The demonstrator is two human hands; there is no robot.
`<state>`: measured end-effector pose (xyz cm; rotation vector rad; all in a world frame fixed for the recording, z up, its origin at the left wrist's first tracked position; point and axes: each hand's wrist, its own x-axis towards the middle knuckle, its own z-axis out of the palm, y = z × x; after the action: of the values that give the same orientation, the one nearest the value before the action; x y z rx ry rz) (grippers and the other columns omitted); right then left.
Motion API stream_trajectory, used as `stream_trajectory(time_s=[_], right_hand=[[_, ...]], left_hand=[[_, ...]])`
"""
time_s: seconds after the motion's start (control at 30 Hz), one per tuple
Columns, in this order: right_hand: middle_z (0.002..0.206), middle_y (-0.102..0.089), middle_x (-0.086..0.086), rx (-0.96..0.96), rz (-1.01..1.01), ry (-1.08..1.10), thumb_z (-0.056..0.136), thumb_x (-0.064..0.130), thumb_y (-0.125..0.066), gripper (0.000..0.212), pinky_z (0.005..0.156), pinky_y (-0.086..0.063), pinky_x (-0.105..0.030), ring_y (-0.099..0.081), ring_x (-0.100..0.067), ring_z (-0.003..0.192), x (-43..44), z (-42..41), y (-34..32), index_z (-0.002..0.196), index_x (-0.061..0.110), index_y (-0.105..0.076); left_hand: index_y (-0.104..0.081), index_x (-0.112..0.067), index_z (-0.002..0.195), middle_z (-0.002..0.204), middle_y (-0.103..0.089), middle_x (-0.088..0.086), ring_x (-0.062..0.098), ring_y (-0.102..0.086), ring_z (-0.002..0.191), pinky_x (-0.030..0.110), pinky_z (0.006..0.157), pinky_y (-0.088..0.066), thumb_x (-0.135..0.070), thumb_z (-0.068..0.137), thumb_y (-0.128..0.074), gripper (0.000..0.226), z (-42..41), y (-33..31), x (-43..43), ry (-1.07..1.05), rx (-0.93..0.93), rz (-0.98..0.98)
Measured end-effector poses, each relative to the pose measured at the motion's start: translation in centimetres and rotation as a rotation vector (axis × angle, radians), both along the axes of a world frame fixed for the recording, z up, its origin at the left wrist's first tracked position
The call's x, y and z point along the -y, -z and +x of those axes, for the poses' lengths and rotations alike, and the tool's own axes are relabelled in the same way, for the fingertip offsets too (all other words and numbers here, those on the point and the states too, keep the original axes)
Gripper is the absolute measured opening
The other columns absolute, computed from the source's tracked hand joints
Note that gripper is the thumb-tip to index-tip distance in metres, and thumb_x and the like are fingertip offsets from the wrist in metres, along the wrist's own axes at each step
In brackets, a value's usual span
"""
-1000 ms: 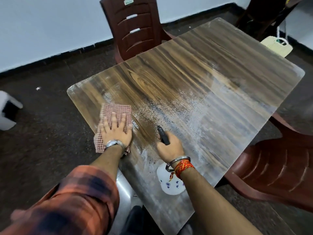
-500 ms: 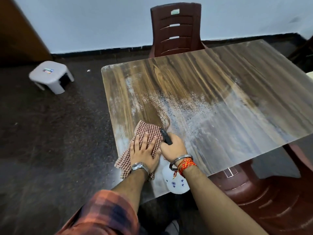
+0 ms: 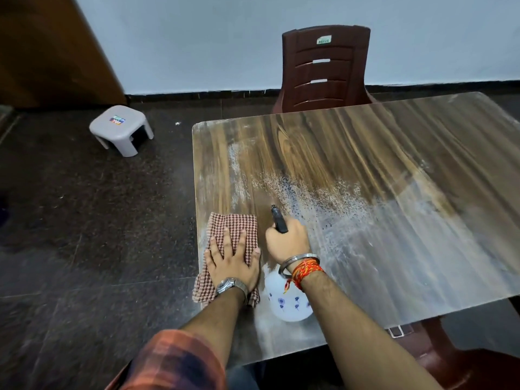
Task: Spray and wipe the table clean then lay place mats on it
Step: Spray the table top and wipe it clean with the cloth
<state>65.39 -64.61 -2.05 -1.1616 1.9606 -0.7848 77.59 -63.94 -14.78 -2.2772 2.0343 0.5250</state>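
At the near left corner of the surface (image 3: pixel 422 164) the left hand (image 3: pixel 233 263) lies flat, fingers spread, pressing a checked cloth (image 3: pixel 239 229) onto the wood; the cloth's near end hangs over the left edge. Its grip is open, palm down, clamped on nothing. Just beside it to the right, the right hand (image 3: pixel 287 240) has its grip closed around the neck of a white bottle (image 3: pixel 289 302) printed with small blue flowers, whose black nozzle (image 3: pixel 278 219) points away toward the far edge. A bangle and red threads circle that wrist, a watch the other.

Beyond the nozzle, a band of fine droplets speckles the middle of the surface, and pale streaks run toward the right edge. No mats show on the surface.

A brown chair (image 3: pixel 326 71) stands at the far edge. On the floor off the far left corner sits a small grey stool (image 3: pixel 121 130).
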Motion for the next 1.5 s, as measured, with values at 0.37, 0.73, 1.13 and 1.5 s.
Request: stream_trajectory(time_s=[0.37, 0.73, 1.13, 1.5], right_hand=[[0.072, -0.060, -0.019, -0.019, 0.004, -0.018, 0.071, 0.019, -0.053, 0.016, 0.060, -0.053, -0.046, -0.057, -0.041, 0.067, 8.9, -2.4, 2.0, 0.080, 0.005, -0.054], [0.074, -0.058, -0.017, 0.035, 0.084, -0.032, 0.070, 0.028, -0.050, 0.022, 0.059, -0.056, -0.056, -0.061, -0.042, 0.070, 16.8, -2.6, 4.0, 0.079, 0.008, -0.051], [0.072, -0.058, -0.011, 0.112, 0.009, 0.045, 0.070, 0.031, -0.052, 0.019, 0.061, -0.057, -0.056, -0.058, -0.043, 0.072, 21.5, -2.7, 5.1, 0.078, 0.014, -0.053], [0.067, -0.059, -0.005, 0.073, -0.076, 0.123, 0.066, 0.029, -0.051, 0.015, 0.062, -0.057, -0.053, -0.060, -0.037, 0.066, 16.5, -7.2, 5.2, 0.076, 0.021, -0.057]], left_hand=[[-0.005, -0.049, 0.150, 0.162, 0.009, -0.006, 0.033, 0.011, 0.146, 0.053, 0.116, 0.008, -0.072, 0.087, -0.013, 0.067, -2.0, 0.1, 17.6, -0.025, -0.029, -0.040], [-0.007, -0.048, 0.150, 0.162, 0.008, -0.006, 0.035, 0.009, 0.146, 0.054, 0.116, 0.008, -0.072, 0.087, -0.011, 0.068, -3.8, 0.7, 33.1, 0.000, -0.023, -0.055], [-0.007, -0.046, 0.151, 0.162, 0.007, -0.003, 0.036, 0.009, 0.147, 0.055, 0.116, 0.009, -0.074, 0.085, -0.013, 0.072, 0.8, 0.4, 42.4, -0.123, 0.004, -0.045], [-0.003, -0.048, 0.149, 0.162, 0.008, -0.005, 0.035, 0.006, 0.147, 0.055, 0.116, 0.006, -0.070, 0.089, -0.008, 0.065, -9.1, 0.4, 33.8, 0.367, 0.055, -0.067]])
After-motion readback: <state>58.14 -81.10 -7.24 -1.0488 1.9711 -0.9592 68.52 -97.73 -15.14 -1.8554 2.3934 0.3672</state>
